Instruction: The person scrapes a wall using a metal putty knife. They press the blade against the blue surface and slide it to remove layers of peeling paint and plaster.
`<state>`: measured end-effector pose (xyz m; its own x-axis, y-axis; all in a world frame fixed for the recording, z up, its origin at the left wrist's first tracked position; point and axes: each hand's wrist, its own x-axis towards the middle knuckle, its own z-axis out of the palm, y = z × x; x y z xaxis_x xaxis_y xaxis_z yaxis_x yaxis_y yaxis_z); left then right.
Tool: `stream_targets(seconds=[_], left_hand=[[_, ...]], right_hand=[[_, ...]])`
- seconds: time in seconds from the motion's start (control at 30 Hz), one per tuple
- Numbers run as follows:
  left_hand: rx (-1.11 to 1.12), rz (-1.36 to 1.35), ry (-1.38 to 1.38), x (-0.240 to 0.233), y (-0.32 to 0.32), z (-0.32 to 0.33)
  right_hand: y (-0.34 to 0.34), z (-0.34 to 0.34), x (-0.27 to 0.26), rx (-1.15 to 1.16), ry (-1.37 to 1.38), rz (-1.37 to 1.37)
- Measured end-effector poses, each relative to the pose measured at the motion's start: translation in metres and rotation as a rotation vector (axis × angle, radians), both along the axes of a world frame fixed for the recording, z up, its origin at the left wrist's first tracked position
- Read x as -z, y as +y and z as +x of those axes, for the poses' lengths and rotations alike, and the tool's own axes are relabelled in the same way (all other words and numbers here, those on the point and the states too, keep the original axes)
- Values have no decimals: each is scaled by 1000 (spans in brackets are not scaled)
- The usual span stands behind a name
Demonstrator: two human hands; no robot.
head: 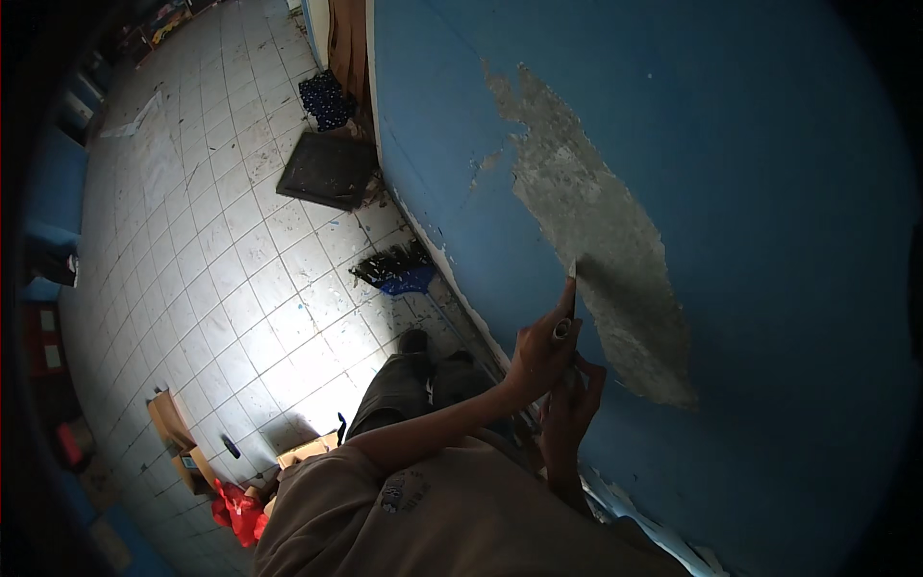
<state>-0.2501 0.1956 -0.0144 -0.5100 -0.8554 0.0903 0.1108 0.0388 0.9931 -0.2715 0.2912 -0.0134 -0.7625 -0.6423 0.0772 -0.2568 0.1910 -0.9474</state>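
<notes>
My left hand [544,350] is closed around a thin pointed tool, probably a scraper or putty knife [573,268], its index finger stretched along it. The tip meets the left edge of a long bare grey patch [613,238] in the blue painted wall [757,216]. A pale round part shows at the knuckles; whether it is a ring or part of the tool is unclear. Just below, my right hand [570,411] has bent fingers close to the left one; its grip is partly hidden. Smaller chipped spots lie left of the patch.
A blue broom with black bristles [393,270] lies on the tiled floor [238,245] by the wall base, among paint flakes. Beyond are a dark square board [328,171] and a dark spotted cloth [327,99]. Cardboard boxes [173,422] and a red plastic bag [238,512] are at lower left.
</notes>
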Motion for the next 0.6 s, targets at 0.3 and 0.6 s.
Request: stream_targets(seconds=[0.3, 0.6], left_hand=[[-3, 80, -6, 10, -50, 6], [25, 38, -38, 4, -27, -2]], right_hand=[[-44, 4, 28, -22, -106, -81], [-32, 1, -8, 70, -444, -11]])
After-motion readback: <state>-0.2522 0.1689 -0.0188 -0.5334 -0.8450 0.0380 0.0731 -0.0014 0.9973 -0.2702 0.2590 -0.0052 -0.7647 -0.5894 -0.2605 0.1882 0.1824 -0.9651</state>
